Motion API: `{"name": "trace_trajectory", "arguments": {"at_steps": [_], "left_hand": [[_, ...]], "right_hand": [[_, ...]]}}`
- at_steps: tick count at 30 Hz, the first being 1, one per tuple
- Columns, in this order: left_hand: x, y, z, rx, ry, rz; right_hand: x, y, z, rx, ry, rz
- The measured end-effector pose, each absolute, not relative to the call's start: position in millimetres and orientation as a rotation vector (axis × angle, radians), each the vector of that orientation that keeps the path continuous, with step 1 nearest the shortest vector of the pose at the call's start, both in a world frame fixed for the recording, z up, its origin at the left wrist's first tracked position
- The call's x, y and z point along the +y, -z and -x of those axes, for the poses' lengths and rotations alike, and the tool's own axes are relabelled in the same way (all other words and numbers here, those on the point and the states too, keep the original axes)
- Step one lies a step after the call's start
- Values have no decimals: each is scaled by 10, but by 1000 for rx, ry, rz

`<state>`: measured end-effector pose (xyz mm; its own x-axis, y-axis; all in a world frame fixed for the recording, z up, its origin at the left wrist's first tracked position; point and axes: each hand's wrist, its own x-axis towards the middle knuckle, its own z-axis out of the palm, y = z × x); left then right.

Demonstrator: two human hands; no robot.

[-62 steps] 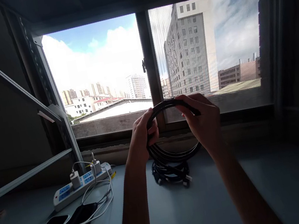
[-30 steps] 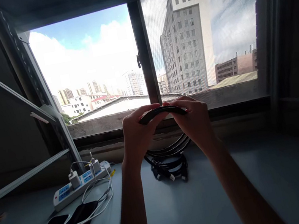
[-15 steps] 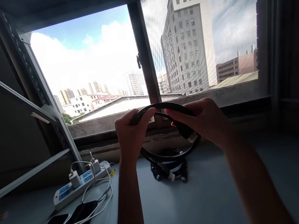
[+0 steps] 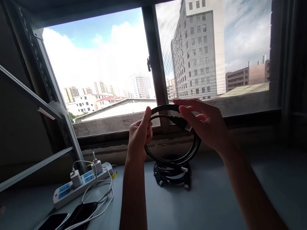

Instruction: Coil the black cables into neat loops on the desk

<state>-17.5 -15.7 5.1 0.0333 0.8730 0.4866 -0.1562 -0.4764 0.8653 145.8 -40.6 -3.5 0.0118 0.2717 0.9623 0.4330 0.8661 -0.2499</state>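
Note:
A black cable (image 4: pixel 176 161) is looped into a ring and held up before the window. My left hand (image 4: pixel 140 136) is closed round the ring's left side, thumb on top. At the upper right, my right hand (image 4: pixel 204 118) pinches the ring between thumb and fingers. One plug (image 4: pixel 181 122) of the cable, black with a paler tip, hangs inside the ring beside my right thumb. Another plug (image 4: pixel 184 169) with a light tip shows at the bottom of the ring. Behind and below lies a second coil of black cable (image 4: pixel 171 179) on the table, partly covered by the held ring.
A white power strip (image 4: pixel 82 185) with two chargers lies on the left of the table (image 4: pixel 195 218). White cords (image 4: pixel 80 224) run from it over dark flat devices (image 4: pixel 80 223). Metal shelf rails (image 4: pixel 24 175) stand at the left, and a window sill spans the back.
My left thumb has lifted from lying along the cable to pointing up. My right fingers have loosened and straightened along the ring. The inner plug has shifted left and up, and the view has moved slightly.

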Motion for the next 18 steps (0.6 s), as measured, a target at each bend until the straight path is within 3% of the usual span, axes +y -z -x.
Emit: {"name": "trace_trajectory", "arguments": {"at_steps": [7,14,18], "left_hand": [[-81,-63,269,604,-1347,-1412],[153,81,284,534,-1141,-1310],[329,226,241,745,-1146,-1377]], "right_hand": [[-338,107,-1419,-1686,336,611],[8,243,-1496,-1724,121,639],[361,416,-1504,-1625,102,802]]}}
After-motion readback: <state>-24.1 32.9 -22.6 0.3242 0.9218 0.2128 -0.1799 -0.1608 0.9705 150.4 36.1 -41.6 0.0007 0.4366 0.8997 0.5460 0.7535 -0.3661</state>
